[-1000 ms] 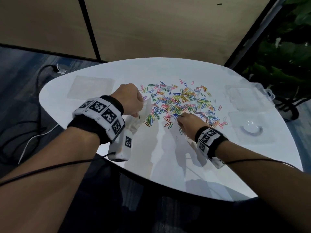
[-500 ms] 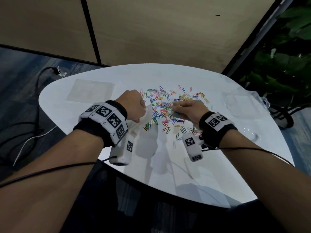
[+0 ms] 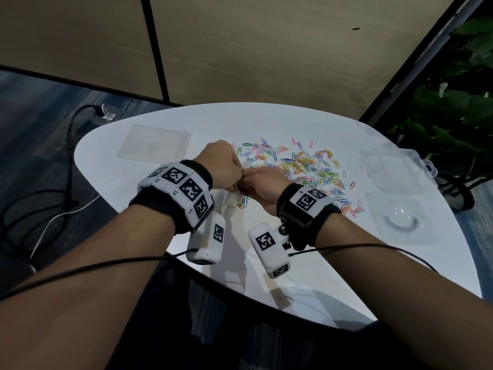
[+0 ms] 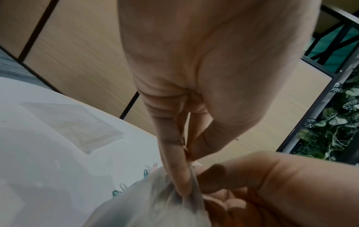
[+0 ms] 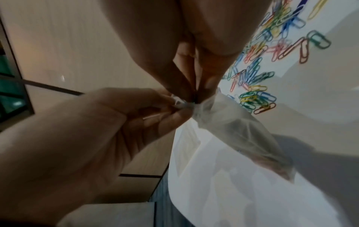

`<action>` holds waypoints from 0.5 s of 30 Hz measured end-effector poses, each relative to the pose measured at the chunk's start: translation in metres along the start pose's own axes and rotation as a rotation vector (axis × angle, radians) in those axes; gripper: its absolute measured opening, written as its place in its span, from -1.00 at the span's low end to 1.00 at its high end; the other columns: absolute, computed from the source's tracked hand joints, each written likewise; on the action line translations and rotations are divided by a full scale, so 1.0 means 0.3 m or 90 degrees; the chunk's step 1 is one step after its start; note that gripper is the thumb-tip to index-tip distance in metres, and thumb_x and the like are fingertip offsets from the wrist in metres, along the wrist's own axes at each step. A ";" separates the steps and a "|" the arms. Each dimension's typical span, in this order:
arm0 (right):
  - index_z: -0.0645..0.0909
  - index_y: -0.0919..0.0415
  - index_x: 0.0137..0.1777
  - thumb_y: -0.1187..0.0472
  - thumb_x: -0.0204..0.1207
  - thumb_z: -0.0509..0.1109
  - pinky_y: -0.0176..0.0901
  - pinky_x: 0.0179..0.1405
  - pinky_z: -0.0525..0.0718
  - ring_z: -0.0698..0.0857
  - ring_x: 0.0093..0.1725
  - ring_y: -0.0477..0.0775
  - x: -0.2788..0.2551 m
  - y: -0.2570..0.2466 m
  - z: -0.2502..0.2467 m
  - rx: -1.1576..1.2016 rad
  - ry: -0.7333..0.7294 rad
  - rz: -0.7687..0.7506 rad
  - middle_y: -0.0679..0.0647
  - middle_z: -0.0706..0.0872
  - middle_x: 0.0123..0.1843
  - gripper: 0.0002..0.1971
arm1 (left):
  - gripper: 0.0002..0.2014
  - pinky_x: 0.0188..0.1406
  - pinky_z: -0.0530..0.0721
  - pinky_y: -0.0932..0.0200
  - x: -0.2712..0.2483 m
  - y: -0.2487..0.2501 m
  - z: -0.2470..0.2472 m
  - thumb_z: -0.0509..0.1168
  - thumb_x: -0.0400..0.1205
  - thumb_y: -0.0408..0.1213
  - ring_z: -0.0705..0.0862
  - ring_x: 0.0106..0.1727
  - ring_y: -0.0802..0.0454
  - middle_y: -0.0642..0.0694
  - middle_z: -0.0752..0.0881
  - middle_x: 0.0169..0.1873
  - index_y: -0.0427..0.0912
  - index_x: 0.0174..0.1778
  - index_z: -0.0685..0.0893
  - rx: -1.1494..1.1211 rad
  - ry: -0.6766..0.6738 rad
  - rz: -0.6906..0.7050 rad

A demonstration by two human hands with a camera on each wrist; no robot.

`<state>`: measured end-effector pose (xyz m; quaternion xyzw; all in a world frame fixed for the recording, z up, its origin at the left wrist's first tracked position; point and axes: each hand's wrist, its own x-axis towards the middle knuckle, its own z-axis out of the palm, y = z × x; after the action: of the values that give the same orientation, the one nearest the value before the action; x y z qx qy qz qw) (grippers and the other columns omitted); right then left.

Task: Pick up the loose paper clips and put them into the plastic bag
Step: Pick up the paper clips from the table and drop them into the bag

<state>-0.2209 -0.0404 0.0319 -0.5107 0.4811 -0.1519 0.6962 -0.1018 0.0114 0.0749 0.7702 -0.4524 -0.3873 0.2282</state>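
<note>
Both hands meet above the desk (image 3: 320,276), each pinching the mouth of the bag (image 5: 233,127): the left hand (image 3: 221,166) holds one lip, the right hand (image 3: 262,188) the other, probably to part it for loading. The clips (image 3: 301,166) lie scattered just beyond.

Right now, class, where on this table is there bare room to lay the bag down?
Bare tabletop lies along the near edge, below both hands. A smaller patch sits between the flat clear sheet and the left hand. The paper clips crowd the middle; clear boxes fill the right.
</note>
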 end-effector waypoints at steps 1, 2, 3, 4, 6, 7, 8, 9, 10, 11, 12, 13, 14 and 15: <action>0.73 0.49 0.08 0.59 0.47 0.37 -0.01 0.09 0.78 0.76 -0.09 0.25 0.005 0.005 0.003 -0.026 0.011 -0.009 0.37 0.77 -0.05 -0.78 | -0.73 -0.01 0.84 -0.02 -0.002 -0.002 -0.001 0.24 0.53 -0.56 0.87 -0.24 -0.09 -0.25 0.85 -0.27 -0.31 -0.13 0.86 -0.001 -0.003 0.003; 0.76 0.44 0.05 0.55 0.45 0.42 0.06 0.12 0.78 0.80 -0.07 0.27 0.009 0.010 0.003 -0.078 0.030 -0.030 0.37 0.80 -0.04 -0.79 | -0.72 -0.02 0.84 0.00 -0.004 -0.004 -0.001 0.22 0.54 -0.56 0.87 -0.25 -0.08 -0.25 0.85 -0.27 -0.30 -0.12 0.86 -0.004 -0.008 0.005; 0.80 0.36 -0.02 0.50 0.43 0.47 0.05 0.08 0.80 0.82 -0.09 0.26 0.009 0.013 0.001 -0.153 0.055 -0.063 0.31 0.83 -0.09 -0.83 | -0.71 -0.03 0.85 0.02 -0.006 -0.004 -0.001 0.22 0.55 -0.57 0.87 -0.25 -0.06 -0.24 0.85 -0.28 -0.30 -0.12 0.86 -0.009 -0.014 0.007; 0.82 0.29 -0.08 0.43 0.42 0.51 -0.06 -0.03 0.83 0.83 -0.16 0.20 0.009 0.014 -0.003 -0.241 0.079 -0.096 0.23 0.84 -0.17 -0.87 | -0.71 -0.04 0.85 0.03 -0.008 -0.005 -0.001 0.21 0.56 -0.57 0.87 -0.25 -0.05 -0.24 0.86 -0.28 -0.30 -0.13 0.86 -0.013 -0.018 0.010; 0.84 0.25 -0.13 0.32 0.46 0.49 -0.38 -0.44 0.70 0.74 -0.37 0.03 0.001 0.010 -0.006 -0.403 0.098 -0.151 0.10 0.78 -0.32 -0.91 | -0.71 -0.04 0.85 0.02 -0.009 -0.006 -0.003 0.21 0.56 -0.57 0.87 -0.23 -0.06 -0.24 0.85 -0.27 -0.30 -0.16 0.86 -0.013 -0.017 0.014; 0.84 0.27 -0.15 0.31 0.50 0.45 -0.40 -0.56 0.58 0.68 -0.42 0.03 -0.001 0.008 -0.004 -0.452 0.088 -0.164 0.11 0.76 -0.35 -0.88 | -0.71 -0.03 0.85 0.00 -0.010 -0.006 -0.005 0.21 0.55 -0.58 0.87 -0.22 -0.07 -0.25 0.85 -0.28 -0.31 -0.19 0.86 -0.010 -0.015 0.015; 0.83 0.29 -0.15 0.30 0.51 0.43 -0.39 -0.58 0.52 0.67 -0.41 0.06 -0.001 0.007 -0.002 -0.475 0.071 -0.168 0.15 0.77 -0.34 -0.86 | -0.71 -0.02 0.84 -0.01 -0.010 -0.006 -0.006 0.20 0.54 -0.58 0.87 -0.22 -0.07 -0.25 0.85 -0.29 -0.31 -0.21 0.85 -0.007 -0.015 0.016; 0.84 0.29 -0.15 0.31 0.50 0.44 -0.38 -0.58 0.52 0.69 -0.39 0.09 0.000 0.005 -0.001 -0.490 0.057 -0.169 0.18 0.79 -0.31 -0.86 | -0.71 -0.01 0.84 -0.02 -0.011 -0.006 -0.007 0.20 0.53 -0.58 0.87 -0.21 -0.08 -0.25 0.84 -0.30 -0.31 -0.21 0.85 -0.004 -0.015 0.016; 0.84 0.28 -0.14 0.32 0.48 0.46 -0.43 -0.59 0.51 0.68 -0.42 0.07 -0.002 0.002 -0.002 -0.504 0.051 -0.173 0.18 0.79 -0.31 -0.88 | -0.71 0.00 0.84 -0.01 -0.012 -0.004 -0.007 0.21 0.53 -0.58 0.87 -0.20 -0.09 -0.23 0.83 -0.31 -0.30 -0.20 0.85 -0.002 -0.016 0.015; 0.85 0.27 -0.14 0.33 0.45 0.48 -0.51 -0.62 0.46 0.64 -0.46 0.00 -0.004 0.001 -0.005 -0.521 0.053 -0.184 0.16 0.78 -0.33 -0.90 | -0.72 0.00 0.84 0.00 -0.014 -0.002 -0.006 0.22 0.54 -0.57 0.87 -0.20 -0.09 -0.22 0.83 -0.31 -0.29 -0.18 0.85 -0.002 -0.018 0.013; 0.85 0.26 -0.14 0.34 0.43 0.50 -0.58 -0.64 0.41 0.59 -0.48 -0.07 -0.004 0.001 -0.009 -0.538 0.059 -0.198 0.14 0.76 -0.34 -0.91 | -0.73 0.00 0.84 0.00 -0.015 0.000 -0.004 0.23 0.55 -0.57 0.87 -0.19 -0.09 -0.21 0.82 -0.31 -0.28 -0.16 0.84 -0.004 -0.019 0.012; 0.85 0.26 -0.14 0.34 0.44 0.49 -0.60 -0.64 0.39 0.56 -0.47 -0.08 -0.005 -0.001 -0.013 -0.557 0.061 -0.213 0.14 0.76 -0.33 -0.90 | -0.74 0.00 0.84 0.01 -0.015 0.001 -0.003 0.24 0.56 -0.56 0.87 -0.20 -0.09 -0.20 0.83 -0.30 -0.28 -0.16 0.84 -0.007 -0.020 0.012; 0.85 0.26 -0.13 0.32 0.47 0.47 -0.58 -0.61 0.39 0.56 -0.44 -0.04 -0.006 -0.004 -0.016 -0.582 0.055 -0.224 0.16 0.77 -0.31 -0.88 | -0.74 0.01 0.84 0.01 -0.015 0.001 -0.002 0.24 0.55 -0.57 0.87 -0.20 -0.08 -0.21 0.83 -0.29 -0.28 -0.16 0.85 -0.007 -0.020 0.011; 0.84 0.26 -0.13 0.30 0.52 0.41 -0.49 -0.54 0.43 0.56 -0.40 0.00 -0.007 -0.007 -0.015 -0.615 0.039 -0.228 0.18 0.78 -0.28 -0.85 | -0.73 0.01 0.84 0.02 -0.015 0.001 -0.002 0.24 0.55 -0.57 0.87 -0.20 -0.06 -0.22 0.84 -0.28 -0.28 -0.16 0.85 -0.005 -0.019 0.011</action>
<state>-0.2249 -0.0424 0.0346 -0.8434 0.4218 -0.0440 0.3298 -0.1027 0.0151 0.0772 0.7594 -0.4612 -0.3984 0.2277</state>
